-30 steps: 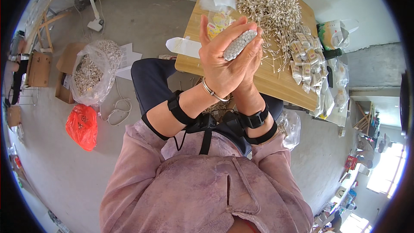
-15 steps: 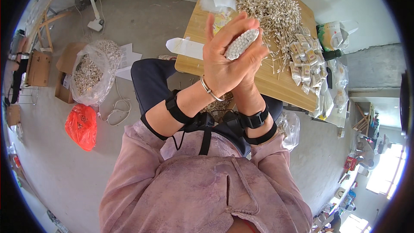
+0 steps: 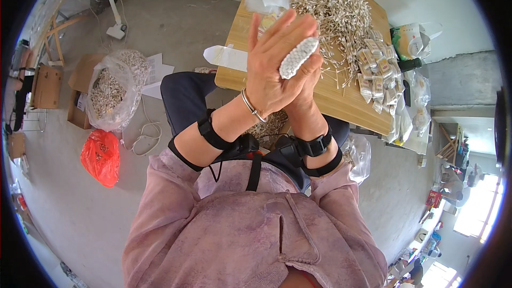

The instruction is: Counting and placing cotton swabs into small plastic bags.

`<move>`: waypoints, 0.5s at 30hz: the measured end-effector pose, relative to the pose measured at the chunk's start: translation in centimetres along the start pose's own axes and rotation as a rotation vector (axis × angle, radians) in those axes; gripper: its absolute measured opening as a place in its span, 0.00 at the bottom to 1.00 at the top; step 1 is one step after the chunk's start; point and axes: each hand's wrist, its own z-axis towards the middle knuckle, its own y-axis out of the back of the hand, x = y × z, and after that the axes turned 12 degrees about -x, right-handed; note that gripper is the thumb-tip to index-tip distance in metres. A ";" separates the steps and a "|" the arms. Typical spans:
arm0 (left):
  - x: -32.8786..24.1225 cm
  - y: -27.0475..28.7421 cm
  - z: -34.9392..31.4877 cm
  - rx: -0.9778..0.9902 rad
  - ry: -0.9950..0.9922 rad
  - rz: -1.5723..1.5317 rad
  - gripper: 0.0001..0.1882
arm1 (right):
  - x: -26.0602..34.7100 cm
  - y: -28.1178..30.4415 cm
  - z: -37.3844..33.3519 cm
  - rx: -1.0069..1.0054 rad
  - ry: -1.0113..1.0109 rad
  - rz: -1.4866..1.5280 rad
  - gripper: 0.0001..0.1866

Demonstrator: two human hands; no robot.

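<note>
Your left hand (image 3: 268,69) and right hand (image 3: 308,90) clamped around a bundle of cotton swabs (image 3: 298,57) at one o'clock in view, the right partly hidden, likely cupped behind, swab heap (image 3: 338,13) on the counter (image 3: 349,108) toward one from it, small packs (image 3: 380,72) toward three

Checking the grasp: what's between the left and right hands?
In the head view, a white-tipped bundle shows between the left hand and right hand.
</note>
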 end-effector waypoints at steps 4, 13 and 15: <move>-0.7 0.1 -0.2 -0.169 0.055 0.019 0.16 | -3.5 2.1 3.7 0.452 0.484 0.232 0.20; -0.6 -0.4 -0.6 -0.109 0.112 0.028 0.18 | -2.8 2.6 4.9 0.457 0.676 0.161 0.19; -1.3 0.0 -0.3 -0.100 0.250 -0.082 0.21 | -2.8 2.6 5.0 0.457 0.722 0.139 0.18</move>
